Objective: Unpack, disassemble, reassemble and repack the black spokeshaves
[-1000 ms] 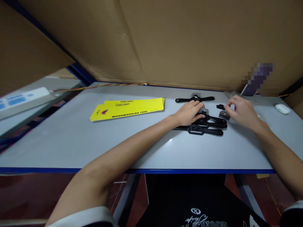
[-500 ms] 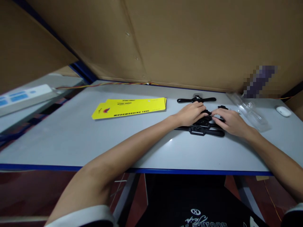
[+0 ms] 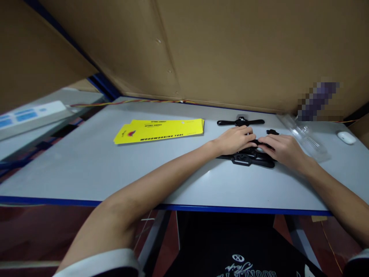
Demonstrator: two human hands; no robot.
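Here, in the head view, the left hand [image 3: 238,139] and right hand [image 3: 284,149] meet, fingers bent and closed on a black tool [image 3: 258,142], presumably so that one steadies it for the other; fingertip contact is partly hidden. A front tool [image 3: 241,158] lies flat on the table [image 3: 129,177], nearer its edge; a rear tool [image 3: 241,122] lies beyond the left hand. A small part [image 3: 271,132] sits near the right hand, seemingly for easy reach; yellow cards [image 3: 161,132] lie well left, perhaps kept aside.
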